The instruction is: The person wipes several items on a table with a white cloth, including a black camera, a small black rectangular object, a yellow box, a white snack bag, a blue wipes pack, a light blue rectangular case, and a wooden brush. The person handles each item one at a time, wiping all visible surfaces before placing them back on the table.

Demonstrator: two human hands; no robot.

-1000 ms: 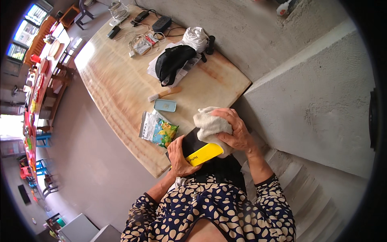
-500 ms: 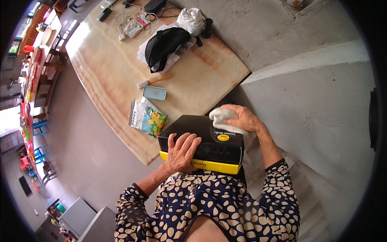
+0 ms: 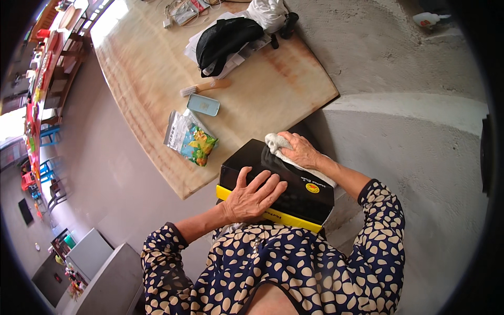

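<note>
Resting on the black box (image 3: 296,205), the left hand (image 3: 253,200) has its fingers spread and gripping nothing, a little below the centre of the frame. The box sits just right of it, close to the patterned top (image 3: 273,257), with a yellow strip (image 3: 294,219) along its lower edge and a yellow label (image 3: 312,188) toward its right end. Right of centre, the right hand (image 3: 300,151) has its fingers closed over a white cloth (image 3: 273,142); one bunched end pokes out left of the fingers, and the rest trails toward the lower right along the box's upper edge.

Upper left of the box, on the table (image 3: 252,113), lie a colourful pouch (image 3: 192,137), a light-blue case (image 3: 203,105) just above it, and a brush (image 3: 212,85) with a wooden handle. Nearer the top of the frame, a black bag (image 3: 228,39) lies on papers (image 3: 193,49), beside a white bundle (image 3: 266,14).
</note>
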